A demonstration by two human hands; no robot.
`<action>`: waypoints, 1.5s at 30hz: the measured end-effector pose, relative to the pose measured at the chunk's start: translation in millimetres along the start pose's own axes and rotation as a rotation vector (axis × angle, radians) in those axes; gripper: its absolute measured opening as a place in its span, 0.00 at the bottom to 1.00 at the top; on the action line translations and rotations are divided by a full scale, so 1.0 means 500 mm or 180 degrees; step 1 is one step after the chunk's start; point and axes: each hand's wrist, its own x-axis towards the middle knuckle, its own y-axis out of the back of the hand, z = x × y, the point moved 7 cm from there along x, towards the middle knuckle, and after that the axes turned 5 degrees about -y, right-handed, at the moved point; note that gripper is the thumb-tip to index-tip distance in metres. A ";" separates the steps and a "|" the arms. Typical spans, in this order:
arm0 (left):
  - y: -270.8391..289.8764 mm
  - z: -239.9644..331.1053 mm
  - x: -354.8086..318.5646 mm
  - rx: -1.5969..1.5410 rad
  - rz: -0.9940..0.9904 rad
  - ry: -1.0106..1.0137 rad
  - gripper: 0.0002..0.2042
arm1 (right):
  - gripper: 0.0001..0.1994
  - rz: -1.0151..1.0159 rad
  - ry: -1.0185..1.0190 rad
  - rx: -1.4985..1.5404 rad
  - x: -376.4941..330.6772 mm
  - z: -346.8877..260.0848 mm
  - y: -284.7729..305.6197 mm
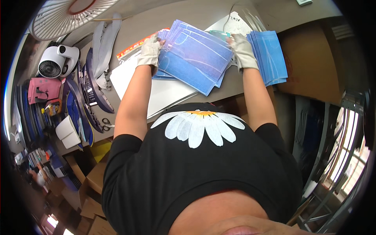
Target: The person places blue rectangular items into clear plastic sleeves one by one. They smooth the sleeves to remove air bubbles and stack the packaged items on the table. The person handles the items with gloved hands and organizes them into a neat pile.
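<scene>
A fanned stack of blue denim-print sheets (196, 53) is tilted between my two hands over the table. My left hand (150, 52), in a pale work glove, closes on the stack's left edge. At its upper right edge is my right hand (243, 51), gloved the same way, with fingers curled against the sheets; its fingertips are partly hidden. Under the stack lie more blue sheets and a large white board (168, 94). Just right of my right hand stands another pile of blue sheets (269, 56) with pale printed lines.
A white fan (53, 64) and a larger fan grille (74, 15) stand at the left. Scissors (106, 124), dark curved pieces (98, 86) and a pink bag (43, 90) lie nearby. A cardboard box (309, 62) is at the right, beyond the second pile.
</scene>
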 end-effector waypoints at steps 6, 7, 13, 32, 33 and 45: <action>-0.062 -0.113 -0.387 -0.3776 0.2668 0.2505 0.23 | 0.39 -0.1482 0.0605 -0.0169 0.130 -0.127 -0.136; -0.103 -0.089 -0.440 -0.3817 0.2320 0.2994 0.24 | 0.40 -0.1604 0.0699 -0.0154 0.143 -0.132 -0.161; -0.194 0.122 -0.461 -0.4256 0.1912 0.3428 0.27 | 0.40 -0.2333 0.0903 -0.0243 0.118 -0.208 -0.243; 0.004 0.240 -0.357 -0.4225 0.1998 0.1183 0.24 | 0.27 -0.2138 0.1067 0.2869 0.094 -0.168 -0.079; 0.050 0.276 -0.364 -0.4106 0.2150 0.0871 0.23 | 0.26 -0.1909 0.1380 0.3492 0.093 -0.161 -0.055; 0.090 0.230 -0.393 -0.1085 0.1729 0.0165 0.23 | 0.21 -0.2668 0.0579 0.3244 -0.064 -0.191 -0.095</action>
